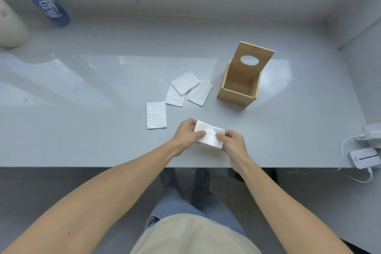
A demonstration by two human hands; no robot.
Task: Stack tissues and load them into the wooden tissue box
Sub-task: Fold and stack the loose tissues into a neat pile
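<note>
A folded white tissue (209,134) is held just above the grey table between both hands. My left hand (186,135) pinches its left end and my right hand (233,144) pinches its right end. A single folded tissue (156,115) lies flat to the left of my hands. Three more folded tissues (186,88) lie overlapping farther back. The wooden tissue box (239,97) stands to their right, open on top and empty inside, with its lid (252,68) tipped up behind it, an oval hole in the lid.
A blue-labelled plastic bottle (45,4) lies at the back left beside a cream cylinder (10,27). White devices with cables (365,158) sit at the table's right edge. The table's front edge (123,166) runs just below my hands.
</note>
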